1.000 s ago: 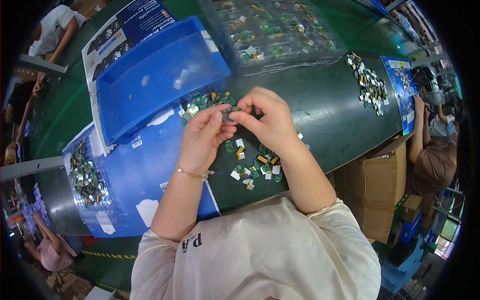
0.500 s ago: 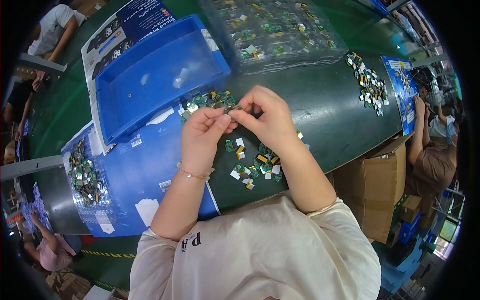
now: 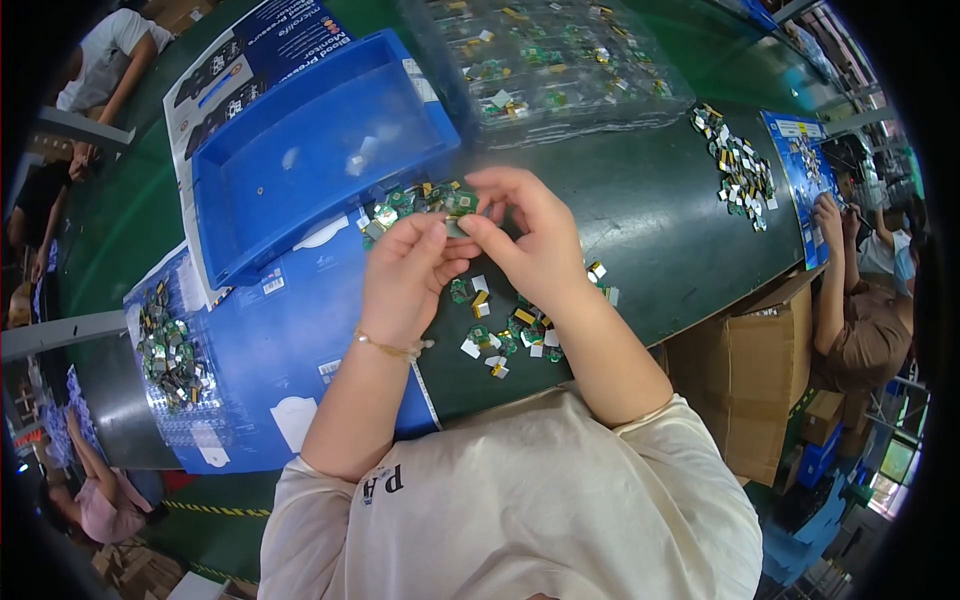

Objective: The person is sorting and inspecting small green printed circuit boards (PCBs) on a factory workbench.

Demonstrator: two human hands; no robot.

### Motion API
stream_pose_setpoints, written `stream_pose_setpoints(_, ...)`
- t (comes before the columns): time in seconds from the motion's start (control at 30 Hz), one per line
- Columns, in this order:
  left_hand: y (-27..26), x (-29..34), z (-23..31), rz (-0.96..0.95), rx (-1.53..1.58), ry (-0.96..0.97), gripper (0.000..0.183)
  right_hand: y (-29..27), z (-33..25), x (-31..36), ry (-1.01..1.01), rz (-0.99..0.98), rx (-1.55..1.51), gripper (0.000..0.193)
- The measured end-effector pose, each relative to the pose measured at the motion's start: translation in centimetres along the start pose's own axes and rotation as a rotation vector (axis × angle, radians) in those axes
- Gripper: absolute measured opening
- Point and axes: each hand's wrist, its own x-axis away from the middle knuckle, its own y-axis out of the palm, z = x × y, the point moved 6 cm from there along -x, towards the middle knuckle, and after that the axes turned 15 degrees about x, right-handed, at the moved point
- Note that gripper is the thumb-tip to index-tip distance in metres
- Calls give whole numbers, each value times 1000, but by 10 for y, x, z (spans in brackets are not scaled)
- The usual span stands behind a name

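Between my two hands is a small green circuit board (image 3: 460, 202) with a pale flat piece at its lower edge. My left hand (image 3: 405, 270) pinches it from the left with thumb and fingers. My right hand (image 3: 530, 235) grips its right side between thumb and curled fingers. Just beyond my fingers lies a pile of similar boards (image 3: 400, 203), partly hidden by my hands. Nearer to me, below my hands, several loose boards with white and yellow parts (image 3: 510, 338) lie scattered on the green table (image 3: 640, 250).
A blue tray (image 3: 300, 160) stands at the far left on printed blue cardboard (image 3: 260, 370). Stacked clear plastic trays of boards (image 3: 570, 75) stand at the back. More board piles lie right (image 3: 740, 170) and left (image 3: 172, 350). A cardboard box (image 3: 745, 385) is beside the table's right edge; other people work around.
The board between my fingers has been tilted up, so its green face now shows. My right-hand fingers have shifted slightly. At the right, another person's hand has moved.
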Motion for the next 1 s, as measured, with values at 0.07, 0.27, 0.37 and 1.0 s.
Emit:
stream_pose_setpoints(0.07, -2, -2, -2, -26, 120, 4, 23, -3, -9, 1, -84, 22, 82, 39)
stream_pose_setpoints(0.27, 5, -1, -3, -81, 245, 47, 32, -5, -27, 2, -297, 143, 346, 43)
stream_pose_setpoints(0.37, 3, 0, -4, -76, 229, 64, 31, -6, -28, 3, -279, 192, 338, 43)
stream_pose_setpoints(1.0, 4, 1, -5, -123, 239, 21, 30, -8, -32, 8, -356, 259, 440, 49)
